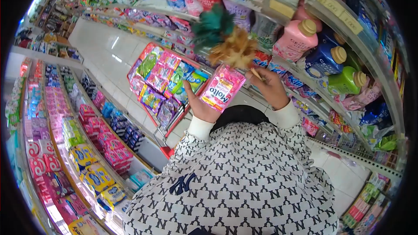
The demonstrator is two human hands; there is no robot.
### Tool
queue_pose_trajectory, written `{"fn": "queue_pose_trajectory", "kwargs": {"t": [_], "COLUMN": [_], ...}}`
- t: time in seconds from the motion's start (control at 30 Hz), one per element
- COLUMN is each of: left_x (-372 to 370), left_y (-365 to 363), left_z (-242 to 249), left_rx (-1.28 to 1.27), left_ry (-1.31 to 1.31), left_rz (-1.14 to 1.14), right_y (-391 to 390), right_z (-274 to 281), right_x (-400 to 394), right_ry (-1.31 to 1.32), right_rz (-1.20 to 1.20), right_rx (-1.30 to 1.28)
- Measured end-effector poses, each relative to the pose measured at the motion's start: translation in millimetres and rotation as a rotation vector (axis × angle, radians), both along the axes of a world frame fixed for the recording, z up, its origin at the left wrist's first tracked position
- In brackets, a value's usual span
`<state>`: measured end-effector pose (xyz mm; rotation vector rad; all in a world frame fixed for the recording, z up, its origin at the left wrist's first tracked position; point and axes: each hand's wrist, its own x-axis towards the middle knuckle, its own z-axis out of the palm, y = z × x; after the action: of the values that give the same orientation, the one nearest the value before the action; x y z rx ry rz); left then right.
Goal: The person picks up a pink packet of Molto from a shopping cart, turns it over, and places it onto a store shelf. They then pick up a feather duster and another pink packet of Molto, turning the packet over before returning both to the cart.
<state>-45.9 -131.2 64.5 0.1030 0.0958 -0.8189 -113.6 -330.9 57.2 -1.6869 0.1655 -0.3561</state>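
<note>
A pink Molto packet [223, 88] stands tilted in front of my body, its printed face toward me. My left hand [201, 104] holds it from the left; the thumb sticks up and the other fingers are hidden behind the packet. In my right hand [271, 89] is the thin wooden handle of a feather duster [233, 45], gripped close to the packet's right edge. The duster's brown and green feathers spread above the packet, in front of the shelf.
A red-rimmed shopping cart [164, 146] full of colourful packets stands ahead to the left. Bottles, including a pink one [296, 39] and a green one [346, 80], line the right shelf. Packs such as a yellow one [96, 177] fill the left shelves. Tiled floor [98, 43] runs between.
</note>
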Motion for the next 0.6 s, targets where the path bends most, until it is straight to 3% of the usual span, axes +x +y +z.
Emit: {"fn": "queue_pose_trajectory", "kwargs": {"t": [0.23,0.33,0.37,0.47,0.5,0.6], "left_x": [6.9,9.8,12.3,-5.2,-7.4,-9.5], "left_y": [-1.3,-3.7,6.8,-11.9,-13.7,-21.9], "left_z": [-16.4,-55.4,-83.4,-59.6,-59.1,-46.7], "left_rx": [0.064,0.157,0.004,0.215,-0.165,0.117], "left_ry": [-0.019,0.017,0.095,0.203,0.113,-0.181], "left_rz": [-0.048,0.025,-0.163,-0.202,-0.261,-0.042], "right_y": [6.4,15.5,16.7,23.8,25.5,41.0], "right_z": [31.6,53.3,53.1,48.7,46.4,41.9], "right_x": [7.9,15.0,18.8,17.4,12.9,-13.2], "right_ry": [0.004,-0.067,-0.131,-0.250,-0.238,-0.202], "right_rz": [0.003,0.002,0.064,0.161,0.172,0.214], "right_rx": [-0.236,-0.390,-0.447,-0.545,-0.552,-0.577]}}
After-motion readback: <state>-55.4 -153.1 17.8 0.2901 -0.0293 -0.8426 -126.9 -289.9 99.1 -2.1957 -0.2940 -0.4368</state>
